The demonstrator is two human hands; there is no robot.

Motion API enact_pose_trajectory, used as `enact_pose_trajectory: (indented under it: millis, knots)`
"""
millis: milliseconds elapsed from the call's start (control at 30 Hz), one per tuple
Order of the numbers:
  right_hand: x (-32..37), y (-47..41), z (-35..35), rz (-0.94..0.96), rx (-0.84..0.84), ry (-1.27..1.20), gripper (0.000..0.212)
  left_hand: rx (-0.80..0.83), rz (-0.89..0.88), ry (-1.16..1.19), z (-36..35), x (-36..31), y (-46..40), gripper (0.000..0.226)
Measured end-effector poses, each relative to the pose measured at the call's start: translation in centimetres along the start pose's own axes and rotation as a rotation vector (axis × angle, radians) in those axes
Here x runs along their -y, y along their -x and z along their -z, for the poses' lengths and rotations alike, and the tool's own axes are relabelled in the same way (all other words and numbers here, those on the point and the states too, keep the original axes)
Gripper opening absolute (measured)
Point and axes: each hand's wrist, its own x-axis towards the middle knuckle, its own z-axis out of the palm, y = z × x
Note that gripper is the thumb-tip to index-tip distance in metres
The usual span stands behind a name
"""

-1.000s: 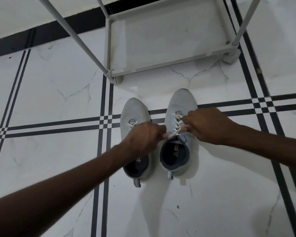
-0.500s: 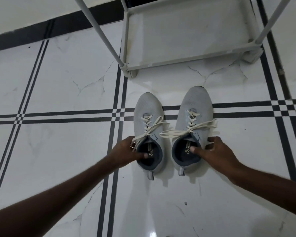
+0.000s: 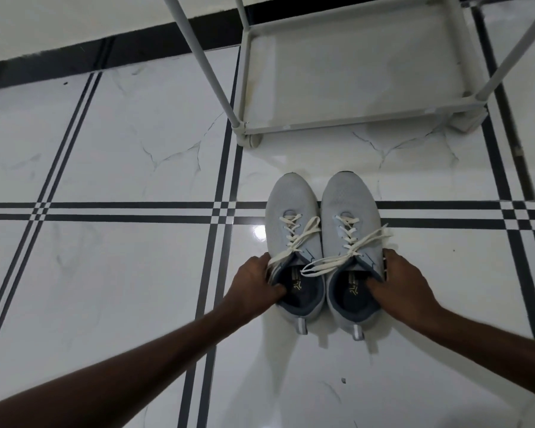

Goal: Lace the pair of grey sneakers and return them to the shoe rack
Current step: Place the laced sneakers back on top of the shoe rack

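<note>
Grey sneakers (image 3: 322,239) gripped at collars by left hand (image 3: 254,285) and right hand (image 3: 405,285), fingertips hidden.

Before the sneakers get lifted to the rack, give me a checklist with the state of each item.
1. Left hand grips the left sneaker at its collar, thumb inside the opening: ok.
2. Right hand grips the right sneaker the same way: ok.
3. Laces threaded through the eyelets on both sneakers: ok.
4. Lace ends secured: not ok; the loose ends drape across both shoes and could dangle or snag.
5. Bottom shelf of the shoe rack free to take the pair: ok, nothing lies on it.
6. Path from the sneakers to the shelf: ok, only bare floor between them.
</note>
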Motion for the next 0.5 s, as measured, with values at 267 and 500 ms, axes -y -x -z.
enact_pose_trajectory:
  millis: [267, 500]
  knots:
    - [5.4, 3.5, 6.1, 0.063, -0.054, 0.040, 0.023, -0.015, -0.079, 0.051, 6.8, -3.9, 2.1, 0.027]
    - [15.4, 11.2, 17.5, 0.071, -0.114, -0.005, 0.029, -0.037, -0.104, 0.166, 18.8, -12.0, 8.9, 0.032]
